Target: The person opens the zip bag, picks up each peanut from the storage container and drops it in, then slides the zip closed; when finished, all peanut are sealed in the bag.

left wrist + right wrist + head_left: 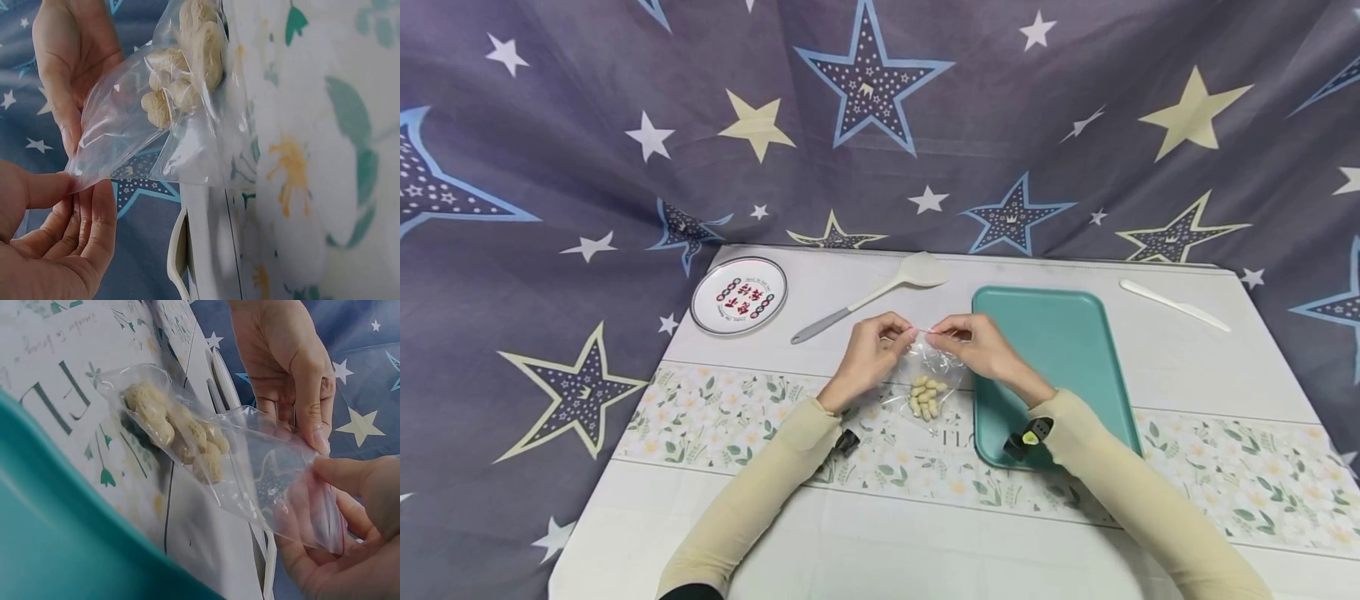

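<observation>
A clear zip bag (942, 360) with a red line along its top hangs between the two hands, with several unshelled peanuts (927, 397) at its bottom. My left hand (872, 348) pinches the bag's top edge between thumb and fingers. From the other side, my right hand (983, 347) pinches the same edge, the fingertips of both hands close together. In the left wrist view, the left thumb (47, 189) presses on the film. The red strip (341, 532) runs beside the right fingers in the right wrist view.
A teal tray (1045, 317) lies under the right forearm. Behind the hands is a white spoon with a grey handle (831, 323). A round plate (707, 304) with red writing sits at the back left, a white knife (1176, 305) at the back right. A star-patterned curtain (880, 192) borders the table.
</observation>
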A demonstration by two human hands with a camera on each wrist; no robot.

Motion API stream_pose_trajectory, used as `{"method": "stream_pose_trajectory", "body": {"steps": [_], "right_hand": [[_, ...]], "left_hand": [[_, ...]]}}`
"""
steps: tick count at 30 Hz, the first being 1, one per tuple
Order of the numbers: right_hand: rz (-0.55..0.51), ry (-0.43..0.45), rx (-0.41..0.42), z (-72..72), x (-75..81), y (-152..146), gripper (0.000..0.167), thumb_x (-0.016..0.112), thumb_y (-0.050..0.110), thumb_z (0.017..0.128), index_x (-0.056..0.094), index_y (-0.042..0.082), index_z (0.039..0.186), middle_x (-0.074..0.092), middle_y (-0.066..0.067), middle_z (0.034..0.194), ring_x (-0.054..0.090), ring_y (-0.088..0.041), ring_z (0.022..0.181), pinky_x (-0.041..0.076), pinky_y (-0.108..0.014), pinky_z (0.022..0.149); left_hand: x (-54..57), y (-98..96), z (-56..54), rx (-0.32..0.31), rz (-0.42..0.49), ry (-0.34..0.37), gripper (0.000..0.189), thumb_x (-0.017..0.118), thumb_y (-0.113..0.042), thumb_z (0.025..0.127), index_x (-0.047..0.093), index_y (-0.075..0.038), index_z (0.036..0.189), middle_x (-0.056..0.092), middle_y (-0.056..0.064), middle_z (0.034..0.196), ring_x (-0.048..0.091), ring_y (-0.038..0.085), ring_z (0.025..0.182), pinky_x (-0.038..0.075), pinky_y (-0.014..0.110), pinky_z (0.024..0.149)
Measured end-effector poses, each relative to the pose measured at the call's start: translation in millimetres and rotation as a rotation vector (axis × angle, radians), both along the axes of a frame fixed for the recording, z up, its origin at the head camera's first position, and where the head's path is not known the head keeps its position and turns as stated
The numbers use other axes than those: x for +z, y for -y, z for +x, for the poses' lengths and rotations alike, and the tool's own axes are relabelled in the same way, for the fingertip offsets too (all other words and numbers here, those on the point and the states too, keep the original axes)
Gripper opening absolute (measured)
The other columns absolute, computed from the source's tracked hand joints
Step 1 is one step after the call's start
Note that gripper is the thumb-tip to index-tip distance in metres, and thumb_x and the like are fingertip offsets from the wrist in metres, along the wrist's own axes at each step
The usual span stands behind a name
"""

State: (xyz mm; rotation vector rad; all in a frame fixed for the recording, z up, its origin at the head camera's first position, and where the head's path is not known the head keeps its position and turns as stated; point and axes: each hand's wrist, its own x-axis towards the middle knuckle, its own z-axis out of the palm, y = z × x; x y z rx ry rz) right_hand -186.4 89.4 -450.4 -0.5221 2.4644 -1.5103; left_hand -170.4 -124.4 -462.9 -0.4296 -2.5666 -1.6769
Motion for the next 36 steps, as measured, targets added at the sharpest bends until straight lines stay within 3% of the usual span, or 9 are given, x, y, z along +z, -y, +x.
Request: {"method": "stream_pose_trajectory", "body": {"steps": [9, 17, 26, 31, 36], "right_hand": [[-0.029, 0.017, 0.005, 0.9, -1.0, 3.7, 0.018, 0.073, 0.017, 0.098, 0.079, 0.001, 0.103, 0.078, -0.017, 0.098, 0.062, -0.011, 0.074, 0.05, -0.019, 0.065], [-0.008, 0.017, 0.022, -1.9, 0.2, 5.9, 0.017, 0.073, 0.017, 0.098, 0.079, 0.001, 0.101, 0.076, -0.019, 0.095, 0.065, -0.019, 0.078, 0.052, -0.021, 0.069], [-0.002, 0.035, 0.023, -3.1, 2.0, 8.9, 0.016, 0.073, 0.015, 0.098, 0.078, 0.001, 0.1, 0.076, -0.017, 0.095, 0.061, -0.014, 0.078, 0.052, -0.021, 0.071], [-0.023, 0.039, 0.028, -3.7, -0.4, 10.2, 0.017, 0.073, 0.015, 0.097, 0.078, -0.001, 0.101, 0.076, -0.021, 0.096, 0.059, -0.014, 0.076, 0.05, -0.019, 0.068], [-0.031, 0.04, 0.026, -3.9, -2.9, 10.8, 0.018, 0.074, 0.016, 0.097, 0.078, -0.001, 0.101, 0.076, -0.02, 0.095, 0.059, -0.013, 0.074, 0.049, -0.019, 0.066]], "left_hand": [[0.7, -2.5, 1.6, 0.001, -0.015, 0.015, 0.013, 0.07, -0.013, 0.1, 0.074, -0.001, 0.098, 0.074, 0.014, 0.087, 0.065, 0.011, 0.07, 0.059, 0.02, 0.065], [1.5, -2.4, 2.1, -0.002, -0.023, 0.013, 0.014, 0.07, -0.015, 0.101, 0.075, -0.002, 0.098, 0.074, 0.014, 0.087, 0.067, 0.014, 0.071, 0.058, 0.021, 0.065], [1.1, -1.2, 0.9, 0.0, -0.045, 0.045, 0.014, 0.07, -0.014, 0.1, 0.075, -0.001, 0.101, 0.076, 0.014, 0.093, 0.07, 0.017, 0.078, 0.061, 0.021, 0.07], [0.6, -0.4, 1.6, 0.008, -0.062, 0.04, 0.013, 0.07, -0.014, 0.1, 0.074, -0.001, 0.099, 0.075, 0.014, 0.091, 0.071, 0.022, 0.075, 0.06, 0.021, 0.067], [2.1, -0.5, 3.1, 0.019, -0.093, 0.017, 0.013, 0.07, -0.015, 0.1, 0.074, -0.003, 0.097, 0.075, 0.013, 0.087, 0.068, 0.016, 0.069, 0.057, 0.021, 0.063]]}}
